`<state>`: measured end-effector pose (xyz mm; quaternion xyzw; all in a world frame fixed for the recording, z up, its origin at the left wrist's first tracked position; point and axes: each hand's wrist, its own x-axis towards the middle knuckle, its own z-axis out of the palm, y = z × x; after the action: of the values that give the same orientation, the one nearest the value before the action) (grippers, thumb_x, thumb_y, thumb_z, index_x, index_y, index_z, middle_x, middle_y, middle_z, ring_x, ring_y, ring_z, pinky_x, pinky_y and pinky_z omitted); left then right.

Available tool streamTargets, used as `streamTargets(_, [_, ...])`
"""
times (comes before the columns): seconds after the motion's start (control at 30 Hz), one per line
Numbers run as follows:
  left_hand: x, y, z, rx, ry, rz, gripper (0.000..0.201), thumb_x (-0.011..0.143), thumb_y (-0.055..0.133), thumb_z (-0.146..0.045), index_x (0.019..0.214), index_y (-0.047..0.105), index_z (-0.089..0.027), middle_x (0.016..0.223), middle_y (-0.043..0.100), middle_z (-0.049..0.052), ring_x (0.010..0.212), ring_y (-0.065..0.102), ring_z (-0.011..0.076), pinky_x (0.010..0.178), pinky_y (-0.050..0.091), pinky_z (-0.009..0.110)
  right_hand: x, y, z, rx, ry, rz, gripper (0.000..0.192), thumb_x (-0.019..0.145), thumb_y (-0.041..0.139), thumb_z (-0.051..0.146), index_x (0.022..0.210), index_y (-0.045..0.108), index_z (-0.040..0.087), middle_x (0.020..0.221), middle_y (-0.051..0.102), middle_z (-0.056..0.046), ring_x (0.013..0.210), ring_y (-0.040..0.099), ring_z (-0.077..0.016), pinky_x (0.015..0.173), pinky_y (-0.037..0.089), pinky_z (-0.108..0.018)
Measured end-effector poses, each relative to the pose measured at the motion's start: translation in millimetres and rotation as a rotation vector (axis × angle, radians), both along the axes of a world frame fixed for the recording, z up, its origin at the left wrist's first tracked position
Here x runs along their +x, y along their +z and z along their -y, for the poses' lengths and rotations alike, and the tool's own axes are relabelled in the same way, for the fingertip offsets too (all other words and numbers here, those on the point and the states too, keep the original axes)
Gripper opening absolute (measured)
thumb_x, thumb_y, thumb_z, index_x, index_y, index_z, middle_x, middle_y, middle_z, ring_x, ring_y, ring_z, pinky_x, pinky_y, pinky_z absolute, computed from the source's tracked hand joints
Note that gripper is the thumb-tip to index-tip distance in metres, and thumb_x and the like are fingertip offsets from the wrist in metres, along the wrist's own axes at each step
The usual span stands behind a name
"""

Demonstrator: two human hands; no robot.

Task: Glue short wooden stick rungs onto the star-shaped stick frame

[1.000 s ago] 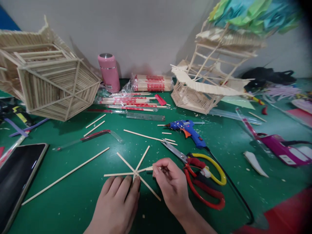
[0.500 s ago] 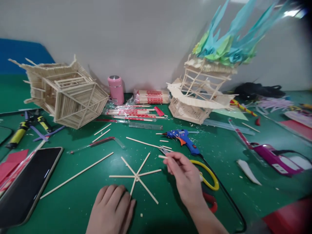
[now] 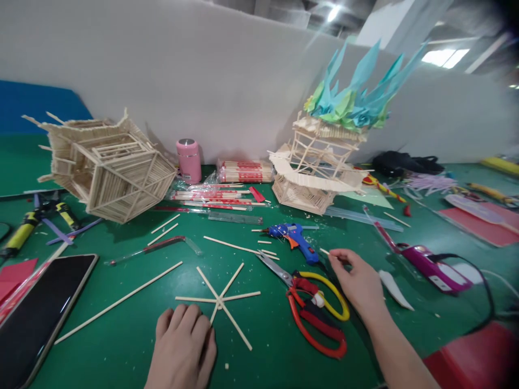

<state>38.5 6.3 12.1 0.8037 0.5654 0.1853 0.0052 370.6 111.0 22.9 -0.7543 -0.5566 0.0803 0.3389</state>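
The green surface (image 3: pixel 121 346) is cluttered at the back but has open room up front, where the stick star (image 3: pixel 219 300) lies flat, light, thin and probably snappy, so I'd press near its glued hub. The left hand (image 3: pixel 182 346) rests released just beside it, while the right hand (image 3: pixel 357 281) fingers pinch a short stick (image 3: pixel 324 252) by the scissors (image 3: pixel 312 308) and glue gun (image 3: pixel 290 237).

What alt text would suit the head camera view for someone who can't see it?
On a green table, the left hand rests beside a star of crossed wooden sticks, while the right hand pinches a short stick piece near scissors and a blue glue gun.
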Motion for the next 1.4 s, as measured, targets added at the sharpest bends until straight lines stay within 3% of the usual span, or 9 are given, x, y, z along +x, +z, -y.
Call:
streamTargets(0.23, [-1, -0.5, 1, 0.020, -0.019, -0.014, 0.011, 0.080, 0.046, -0.017, 0.071, 0.050, -0.021, 0.070, 0.054, -0.001, 0.069, 0.050, 0.0186, 0.072, 0.031, 0.037, 7, -6.2, -3, -0.081, 0.084, 0.141, 0.027, 0.065, 0.046, 0.043, 0.068, 0.064, 0.023, 0.068, 0.066, -0.005, 0.061, 0.058, -0.0240, 0.054, 0.042, -0.035])
streamTargets(0.43, [-3, 1.6, 0, 0.035, -0.046, 0.025, 0.010, 0.081, 0.049, -0.019, 0.071, 0.050, -0.021, 0.070, 0.055, -0.001, 0.069, 0.051, 0.0178, 0.071, 0.033, 0.035, -2, 3.6, -2, 0.030, 0.067, 0.185, 0.032, 0.069, 0.046, 0.043, 0.081, 0.063, 0.019, 0.084, 0.062, -0.011, 0.073, 0.057, -0.0262, 0.056, 0.043, -0.036])
streamTargets(0.6, [-20, 2.9, -7, 0.111, -0.037, 0.036, 0.006, 0.082, 0.050, -0.023, 0.085, 0.055, -0.020, 0.079, 0.059, 0.002, 0.074, 0.053, 0.0183, 0.072, 0.035, 0.034, -38, 18.5, 5, 0.150, 0.139, 0.110, 0.028, 0.078, 0.047, 0.040, 0.091, 0.059, 0.019, 0.084, 0.063, -0.007, 0.072, 0.059, -0.0201, 0.061, 0.047, -0.031])
streamTargets(0.87, [-57, 16.1, -33, 0.203, 0.173, -0.177, 0.027, 0.088, 0.037, -0.029, 0.093, 0.060, -0.016, 0.086, 0.062, 0.010, 0.079, 0.055, 0.0260, 0.064, 0.039, 0.036, -103, 18.5, 33, 0.062, 0.454, 0.020, 0.018, 0.085, 0.046, 0.032, 0.091, 0.059, 0.022, 0.079, 0.065, -0.001, 0.066, 0.062, -0.0130, 0.059, 0.050, -0.021])
streamTargets(0.97, [-68, 18.1, -37, 0.178, 0.259, -0.267, 0.036, 0.089, 0.030, -0.032, 0.094, 0.061, -0.014, 0.088, 0.063, 0.013, 0.082, 0.055, 0.0292, 0.065, 0.040, 0.039, -85, 15.1, 34, 0.064, 0.371, 0.038, 0.021, 0.084, 0.046, 0.035, 0.093, 0.059, 0.022, 0.081, 0.065, -0.003, 0.068, 0.062, -0.0148, 0.062, 0.051, -0.024])
streamTargets(1.07, [-80, 14.1, -37, 0.090, 0.324, -0.288, 0.041, 0.088, 0.027, -0.035, 0.094, 0.062, -0.016, 0.092, 0.064, 0.013, 0.085, 0.056, 0.0300, 0.067, 0.041, 0.041, -42, 11.6, 27, 0.080, 0.183, 0.096, 0.028, 0.081, 0.045, 0.040, 0.093, 0.059, 0.019, 0.084, 0.065, -0.008, 0.072, 0.062, -0.0200, 0.067, 0.051, -0.033])
streamTargets(1.17, [-89, 8.5, -37, -0.010, 0.335, -0.247, 0.040, 0.086, 0.029, -0.039, 0.090, 0.064, -0.018, 0.093, 0.065, 0.011, 0.086, 0.057, 0.0293, 0.066, 0.042, 0.040, -1, 8.8, 17, 0.026, 0.068, 0.153, 0.031, 0.075, 0.046, 0.041, 0.089, 0.059, 0.017, 0.079, 0.066, -0.010, 0.065, 0.062, -0.0224, 0.059, 0.050, -0.035])
streamTargets(1.27, [-90, 6.2, -37, -0.057, 0.349, -0.194, 0.043, 0.086, 0.026, -0.037, 0.085, 0.065, -0.018, 0.091, 0.065, 0.011, 0.084, 0.057, 0.0292, 0.064, 0.042, 0.040, 19, 7.3, 8, -0.074, 0.085, 0.199, 0.030, 0.071, 0.046, 0.041, 0.087, 0.059, 0.019, 0.074, 0.067, -0.008, 0.065, 0.064, -0.0226, 0.057, 0.049, -0.034])
streamTargets(1.4, [-87, 5.7, -38, -0.037, 0.351, -0.160, 0.045, 0.087, 0.025, -0.035, 0.082, 0.066, -0.015, 0.087, 0.065, 0.012, 0.079, 0.057, 0.0291, 0.063, 0.041, 0.039, 16, 7.8, -5, -0.201, 0.187, 0.250, 0.027, 0.069, 0.047, 0.038, 0.084, 0.059, 0.020, 0.072, 0.068, -0.005, 0.065, 0.065, -0.0208, 0.058, 0.049, -0.030])
